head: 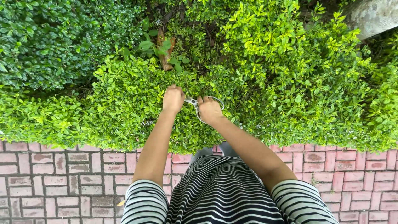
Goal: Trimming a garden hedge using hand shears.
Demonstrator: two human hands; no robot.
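Note:
Both my arms reach forward into a low green hedge (124,103). My right hand (209,110) is closed around the loop handles of a pair of metal scissors (195,103), whose blades point left toward my other hand. My left hand (173,98) sits at the top of the hedge with its fingers curled into the leaves, just left of the scissor blades. What the left fingers grip is hidden by foliage. I wear a black-and-white striped shirt (219,191).
Red brick paving (54,178) runs under me up to the hedge's base. A darker bush (49,37) stands at the back left, brighter yellow-green shrubs (290,62) at the right. A grey trunk or post (373,16) shows at the top right.

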